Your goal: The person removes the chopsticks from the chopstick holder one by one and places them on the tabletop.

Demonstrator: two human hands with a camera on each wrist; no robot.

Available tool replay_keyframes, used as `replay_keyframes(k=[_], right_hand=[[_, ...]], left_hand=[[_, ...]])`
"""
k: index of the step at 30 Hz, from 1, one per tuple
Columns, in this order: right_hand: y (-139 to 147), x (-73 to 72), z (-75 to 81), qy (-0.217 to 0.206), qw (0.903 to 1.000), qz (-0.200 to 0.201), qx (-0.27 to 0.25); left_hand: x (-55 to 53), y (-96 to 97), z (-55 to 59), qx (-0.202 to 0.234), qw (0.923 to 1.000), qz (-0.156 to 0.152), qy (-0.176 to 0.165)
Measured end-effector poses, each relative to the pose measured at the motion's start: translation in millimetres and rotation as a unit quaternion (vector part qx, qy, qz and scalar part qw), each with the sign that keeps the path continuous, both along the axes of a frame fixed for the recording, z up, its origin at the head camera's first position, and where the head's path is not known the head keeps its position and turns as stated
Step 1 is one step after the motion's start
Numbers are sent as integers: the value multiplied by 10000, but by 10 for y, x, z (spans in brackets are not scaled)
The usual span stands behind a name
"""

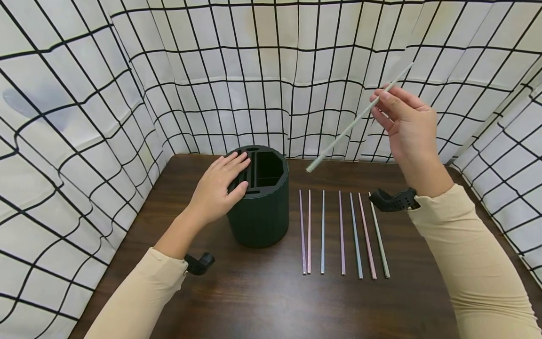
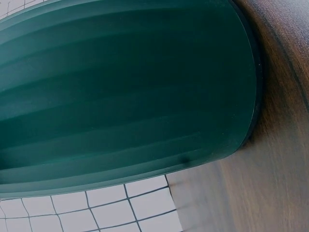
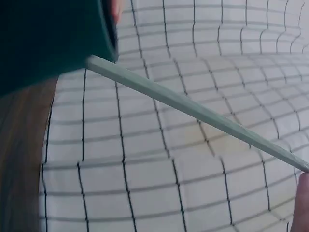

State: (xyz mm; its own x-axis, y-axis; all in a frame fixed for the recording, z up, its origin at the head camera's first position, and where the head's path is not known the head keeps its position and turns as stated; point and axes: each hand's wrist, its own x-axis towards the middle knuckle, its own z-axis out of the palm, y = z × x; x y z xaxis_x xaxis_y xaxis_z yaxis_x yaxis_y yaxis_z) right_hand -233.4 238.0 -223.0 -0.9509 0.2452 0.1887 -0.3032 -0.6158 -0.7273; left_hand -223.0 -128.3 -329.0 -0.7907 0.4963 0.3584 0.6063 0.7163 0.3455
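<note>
A pale green chopstick is pinched between the thumb and fingers of my right hand, raised over the back right of the table. It slants down to the left, its thick end lowest. In the right wrist view the chopstick crosses the frame, its end overlapping the dark green holder. My left hand rests with extended fingers on the top left of that round, ribbed utensil holder. Narrow slots and a larger opening show in its top. The left wrist view is filled by the holder's side.
Several chopsticks lie roughly side by side right of the holder: purple, pink, blue and a green one at the right. The dark wooden table is bounded by a white, black-gridded curtain.
</note>
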Motion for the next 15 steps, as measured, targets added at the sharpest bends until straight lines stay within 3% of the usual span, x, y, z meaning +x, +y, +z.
replay_keyframes(k=[4, 7, 10, 13, 15], right_hand=[[270, 9, -138, -704, 9969, 74, 349], [457, 12, -284, -1240, 9874, 111, 977], [647, -1, -451, -1776, 9673, 165, 1805], [841, -33, -637, -2291, 9381, 370, 2572], [981, -58, -778, -2591, 9239, 670, 2736]], left_hand=[[-4, 20, -2, -6, 10000, 2, 13], [-5, 26, -4, -2, 10000, -2, 12], [-13, 28, -10, 6, 10000, -29, 24], [-18, 23, -15, 27, 10000, -30, 53], [-23, 22, -24, 43, 10000, -28, 60]])
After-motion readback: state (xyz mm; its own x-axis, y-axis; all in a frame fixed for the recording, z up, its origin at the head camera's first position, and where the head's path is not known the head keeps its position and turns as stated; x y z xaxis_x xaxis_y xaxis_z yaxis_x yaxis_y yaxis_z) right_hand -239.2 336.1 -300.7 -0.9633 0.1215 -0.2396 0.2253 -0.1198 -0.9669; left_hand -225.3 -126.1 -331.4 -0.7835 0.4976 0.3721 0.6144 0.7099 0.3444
